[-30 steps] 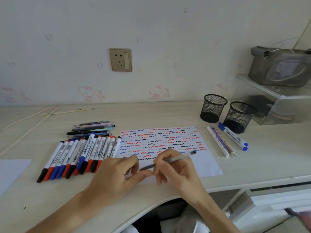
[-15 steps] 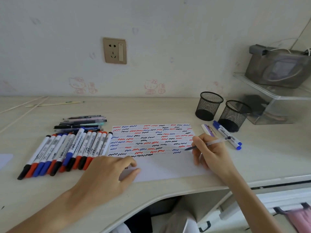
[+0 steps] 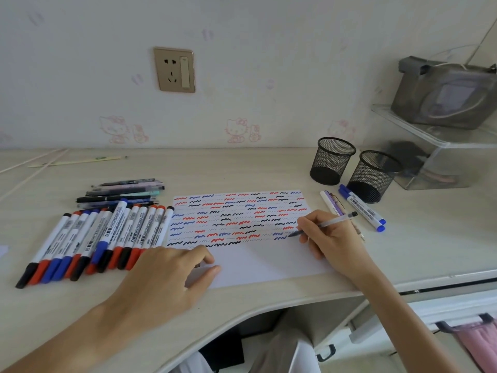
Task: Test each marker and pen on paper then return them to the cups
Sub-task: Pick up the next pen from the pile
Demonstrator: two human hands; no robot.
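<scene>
Cups point(image 3: 332, 160) side by side, upright; inside, only dark bases visible.

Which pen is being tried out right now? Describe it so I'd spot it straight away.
Start at the paper covered in red, blue and black squiggles in the middle of the desk. At its right edge, the right hand grips a slim clear-barrelled pen, dark tip touching the sheet. Unlike the fat white whiteboard markers lying left, it is thin, see-through and held.

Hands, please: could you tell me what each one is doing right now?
Left hand: open, resting on the paper.
Right hand: holding a pen.
</scene>
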